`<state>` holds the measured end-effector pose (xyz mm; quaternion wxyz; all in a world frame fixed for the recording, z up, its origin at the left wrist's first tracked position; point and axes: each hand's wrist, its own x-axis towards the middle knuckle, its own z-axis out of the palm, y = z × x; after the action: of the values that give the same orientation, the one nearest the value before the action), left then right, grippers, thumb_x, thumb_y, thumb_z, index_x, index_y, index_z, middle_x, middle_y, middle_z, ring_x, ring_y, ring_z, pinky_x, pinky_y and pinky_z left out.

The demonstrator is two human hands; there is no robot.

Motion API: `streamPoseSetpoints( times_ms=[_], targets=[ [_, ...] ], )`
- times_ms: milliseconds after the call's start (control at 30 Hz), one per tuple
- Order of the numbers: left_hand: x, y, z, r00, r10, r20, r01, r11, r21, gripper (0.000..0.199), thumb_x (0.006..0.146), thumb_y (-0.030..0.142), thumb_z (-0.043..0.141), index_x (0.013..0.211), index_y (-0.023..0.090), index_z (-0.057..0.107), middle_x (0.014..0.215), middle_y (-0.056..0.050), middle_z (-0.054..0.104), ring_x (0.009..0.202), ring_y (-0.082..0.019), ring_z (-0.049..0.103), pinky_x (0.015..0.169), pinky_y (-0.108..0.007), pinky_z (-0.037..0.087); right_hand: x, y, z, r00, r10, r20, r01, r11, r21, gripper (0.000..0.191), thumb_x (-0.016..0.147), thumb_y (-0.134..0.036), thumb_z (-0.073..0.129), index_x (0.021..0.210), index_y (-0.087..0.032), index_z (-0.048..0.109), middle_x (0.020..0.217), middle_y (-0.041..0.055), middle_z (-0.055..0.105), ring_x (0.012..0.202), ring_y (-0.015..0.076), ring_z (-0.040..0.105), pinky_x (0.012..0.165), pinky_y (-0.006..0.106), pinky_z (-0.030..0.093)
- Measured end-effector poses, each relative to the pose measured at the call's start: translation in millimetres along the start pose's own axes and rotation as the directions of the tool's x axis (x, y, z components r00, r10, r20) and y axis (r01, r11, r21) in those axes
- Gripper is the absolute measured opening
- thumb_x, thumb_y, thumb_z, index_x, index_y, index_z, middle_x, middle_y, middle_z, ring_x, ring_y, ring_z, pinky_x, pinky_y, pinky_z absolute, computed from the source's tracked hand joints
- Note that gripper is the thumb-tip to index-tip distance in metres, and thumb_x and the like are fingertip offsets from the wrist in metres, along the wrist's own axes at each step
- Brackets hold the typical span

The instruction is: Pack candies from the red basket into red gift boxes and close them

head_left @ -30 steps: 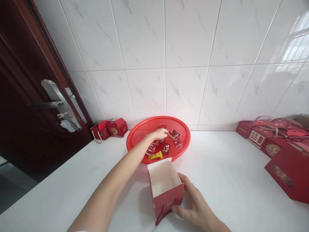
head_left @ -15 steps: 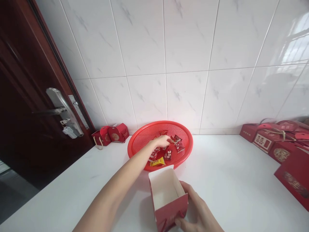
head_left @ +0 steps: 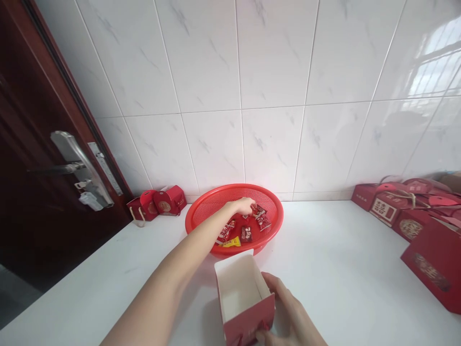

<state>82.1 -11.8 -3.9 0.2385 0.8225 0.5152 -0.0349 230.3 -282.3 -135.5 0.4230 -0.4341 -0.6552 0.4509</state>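
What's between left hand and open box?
Head view: between the left hand and the open box lie a dark red packet, a yellow packet slightly to its left, and the near rim of the red basket.

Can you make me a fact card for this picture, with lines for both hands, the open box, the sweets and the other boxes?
Left hand: in the red basket, among wrapped sweets; can't tell if it holds one
Right hand: holding the open box at its right side
Open box: red outside, pale inside, nearer than the basket
Sweets: mostly red wrappers, plus a yellow sweet near the front rim
Other boxes: two small red boxes at back left; more red boxes at right
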Motion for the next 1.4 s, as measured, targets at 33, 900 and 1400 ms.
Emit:
streamPoseSetpoints(
  times_ms=[33,900,1400],
  targets=[
    [3,0,-1.7,1.000,0.005,-0.027,-0.005,1.000,-0.006,0.034,0.098,0.034,0.064,0.128,0.018,0.062,0.128,-0.010,0.063,0.109,-0.024,0.066,0.090,-0.044,0.058,0,0,0,1.000,0.010,0.004,-0.010,1.000,-0.003,0.088,0.066,-0.042,0.080,0.146,-0.027,0.047,0.133,0.0121,0.064,0.113,0.0349,0.063,0.097,0.044,0.051],
    [8,21,8.3,1.000,-0.014,0.022,0.014,1.000,0.010,0.032,0.098,0.035,0.065,0.124,0.016,0.064,0.124,-0.009,0.065,0.106,-0.024,0.067,0.090,-0.044,0.059,-2,-12,-1,0.998,0.064,-0.030,-0.065,0.997,-0.049,0.089,0.061,-0.040,0.084,0.143,-0.031,0.050,0.131,0.0093,0.066,0.109,0.0333,0.065,0.094,0.040,0.052],
    [-34,0,-16.2,0.952,0.224,-0.210,-0.272,0.932,-0.238,0.012,0.070,0.030,0.080,0.075,0.020,0.075,0.070,0.002,0.069,0.065,-0.017,0.062,0.059,-0.027,0.046,1,-11,-1,0.995,0.099,0.009,-0.099,0.994,0.038,0.088,0.062,-0.031,0.079,0.145,-0.030,0.048,0.129,0.0092,0.066,0.113,0.0343,0.061,0.096,0.041,0.049]
  ],
)
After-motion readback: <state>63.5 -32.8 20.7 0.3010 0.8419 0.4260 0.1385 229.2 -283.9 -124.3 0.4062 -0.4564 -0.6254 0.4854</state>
